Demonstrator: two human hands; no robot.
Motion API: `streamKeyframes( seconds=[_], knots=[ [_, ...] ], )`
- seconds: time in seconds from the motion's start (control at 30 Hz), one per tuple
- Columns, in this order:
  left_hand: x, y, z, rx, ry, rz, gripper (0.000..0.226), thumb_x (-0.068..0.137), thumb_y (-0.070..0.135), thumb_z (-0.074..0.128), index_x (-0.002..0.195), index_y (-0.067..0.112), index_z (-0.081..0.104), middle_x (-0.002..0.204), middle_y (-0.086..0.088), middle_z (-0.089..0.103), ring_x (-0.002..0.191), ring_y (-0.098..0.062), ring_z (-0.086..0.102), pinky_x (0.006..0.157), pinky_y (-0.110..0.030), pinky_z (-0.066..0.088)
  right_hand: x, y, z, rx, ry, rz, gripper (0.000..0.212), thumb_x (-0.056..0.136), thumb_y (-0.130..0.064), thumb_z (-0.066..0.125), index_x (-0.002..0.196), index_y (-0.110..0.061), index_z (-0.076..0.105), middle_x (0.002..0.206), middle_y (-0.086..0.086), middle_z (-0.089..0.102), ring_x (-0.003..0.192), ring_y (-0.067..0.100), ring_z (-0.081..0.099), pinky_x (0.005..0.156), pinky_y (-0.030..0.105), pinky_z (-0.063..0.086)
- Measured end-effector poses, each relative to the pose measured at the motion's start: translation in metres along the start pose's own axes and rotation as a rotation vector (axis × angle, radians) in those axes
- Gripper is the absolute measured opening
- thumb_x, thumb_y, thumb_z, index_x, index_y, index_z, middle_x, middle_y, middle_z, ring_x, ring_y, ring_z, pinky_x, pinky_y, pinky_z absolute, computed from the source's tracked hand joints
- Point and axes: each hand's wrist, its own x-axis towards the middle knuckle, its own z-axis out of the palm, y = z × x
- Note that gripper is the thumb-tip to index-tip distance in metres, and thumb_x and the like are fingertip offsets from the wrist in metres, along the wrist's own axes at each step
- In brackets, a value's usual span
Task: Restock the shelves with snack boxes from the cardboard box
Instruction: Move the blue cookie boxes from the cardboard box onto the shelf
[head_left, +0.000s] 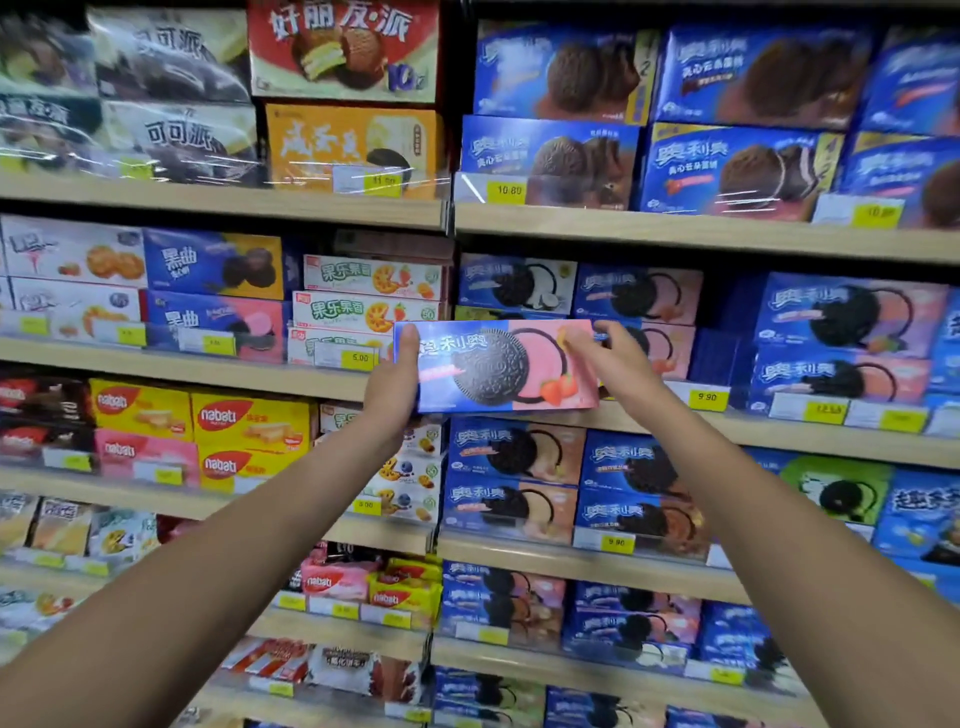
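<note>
Currently mid-placement. The shelving (675, 231) fills the view, packed with biscuit and pie boxes, with yellow price tags along the front edges. The target looks like the right-bay shelf (753, 431) at hand height, where matching blue-and-pink Oreo boxes (641, 296) stand stacked toward its left end.

The strawberry Oreo box (498, 366) is held in the air, face out and long side level, in front of that shelf's front edge near its left corner. It is not yet resting on the shelf. The left hand (392, 384) has a grip on the box's left end, thumb over the front. The right hand (613, 364) pinches the upper right corner, fingers curled on it.

Step judged: box carried up, insertion pending. The next move calls for pushing the box back over the front edge toward the matching stack. It should stay level to clear the tag rail and the shelf above. What sits directly behind the box is hidden, so a free slot cannot be confirmed.
</note>
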Motion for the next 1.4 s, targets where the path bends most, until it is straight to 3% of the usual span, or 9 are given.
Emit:
streamKeyframes(
  seconds=[0.2, 0.33, 0.5, 0.67, 0.83, 0.97, 1.07, 1.2, 1.4],
  knots=[
    [0.023, 0.021, 0.052, -0.060, -0.049, -0.043, 0.080, 0.076, 0.078, 0.042, 0.109, 0.007, 0.056, 0.104, -0.010, 0.066, 0.086, -0.026, 0.064, 0.069, -0.036, 0.056, 0.024, 0.015, -0.026, 0.047, 0.083, 0.038, 0.025, 0.088, -0.028, 0.061, 0.108, -0.015, 0.053, 0.108, 0.004, 0.063, 0.094, 0.017, 0.058, 0.076, 0.030, 0.044],
    [0.046, 0.031, 0.087, -0.060, -0.099, -0.003, 0.101, 0.058, 0.075, 0.057, 0.128, 0.004, 0.047, 0.118, -0.014, 0.061, 0.097, -0.028, 0.065, 0.053, -0.028, 0.056, 0.043, 0.027, -0.049, 0.117, 0.165, 0.065, 0.024, 0.089, -0.027, 0.061, 0.106, -0.015, 0.050, 0.102, 0.003, 0.061, 0.092, 0.017, 0.057, 0.078, 0.027, 0.042],
    [0.059, 0.040, 0.138, 0.034, -0.217, 0.129, 0.011, 0.080, 0.014, 0.061, 0.080, 0.009, 0.051, 0.068, -0.009, 0.053, 0.060, -0.020, 0.054, 0.056, -0.023, 0.046, 0.068, 0.045, -0.072, 0.139, 0.223, 0.100, 0.021, 0.083, -0.026, 0.062, 0.098, -0.016, 0.051, 0.101, 0.011, 0.065, 0.078, 0.020, 0.060, 0.065, 0.030, 0.049],
    [0.083, 0.027, 0.179, 0.209, -0.204, 0.207, 0.019, 0.088, -0.005, 0.045, 0.094, 0.013, 0.045, 0.084, -0.012, 0.055, 0.060, -0.016, 0.051, 0.040, -0.017, 0.046, 0.095, 0.068, -0.089, -0.036, 0.308, 0.125, 0.013, 0.087, -0.019, 0.056, 0.097, -0.013, 0.062, 0.102, 0.013, 0.065, 0.095, 0.033, 0.063, 0.081, 0.037, 0.054],
    [0.114, 0.005, 0.210, 0.498, -0.173, 0.196, 0.027, 0.091, 0.010, 0.050, 0.116, 0.003, 0.058, 0.117, -0.020, 0.063, 0.102, -0.036, 0.062, 0.090, -0.043, 0.052, 0.154, 0.136, -0.103, -0.134, 0.333, 0.220, 0.034, 0.065, -0.041, 0.049, 0.091, -0.020, 0.057, 0.091, 0.007, 0.069, 0.077, 0.031, 0.070, 0.074, 0.045, 0.058],
    [0.127, -0.005, 0.228, 0.764, -0.214, 0.168, 0.029, 0.090, 0.004, 0.046, 0.114, -0.008, 0.057, 0.119, -0.025, 0.061, 0.110, -0.037, 0.058, 0.092, -0.040, 0.046, 0.127, 0.106, -0.101, -0.244, 0.292, 0.308, 0.029, 0.082, -0.020, 0.051, 0.105, -0.005, 0.062, 0.099, 0.014, 0.069, 0.093, 0.034, 0.067, 0.080, 0.029, 0.050],
    [0.133, -0.007, 0.243, 0.869, -0.211, 0.142, 0.031, 0.089, 0.002, 0.044, 0.115, -0.010, 0.056, 0.120, -0.027, 0.059, 0.112, -0.036, 0.057, 0.092, -0.039, 0.046, 0.129, 0.109, -0.100, -0.273, 0.281, 0.340, 0.024, 0.085, -0.007, 0.052, 0.100, 0.007, 0.065, 0.099, 0.022, 0.068, 0.095, 0.033, 0.064, 0.075, 0.030, 0.046],
    [0.140, -0.009, 0.257, 0.834, -0.181, 0.081, 0.034, 0.090, 0.005, 0.045, 0.123, -0.004, 0.051, 0.126, -0.020, 0.056, 0.116, -0.032, 0.054, 0.092, -0.034, 0.044, 0.140, 0.117, -0.104, -0.214, 0.252, 0.350, 0.014, 0.085, -0.001, 0.053, 0.079, 0.005, 0.065, 0.051, 0.004, 0.051, 0.047, 0.016, 0.048, 0.047, 0.020, 0.038],
    [0.140, -0.011, 0.261, 0.711, -0.246, 0.041, 0.039, 0.087, 0.006, 0.046, 0.125, -0.001, 0.047, 0.125, -0.017, 0.055, 0.102, -0.029, 0.054, 0.076, -0.026, 0.038, 0.145, 0.124, -0.107, -0.030, 0.271, 0.339, 0.025, 0.090, 0.001, 0.045, 0.066, -0.003, 0.051, 0.063, 0.011, 0.052, 0.047, 0.013, 0.047, 0.024, 0.011, 0.028]
  ],
)
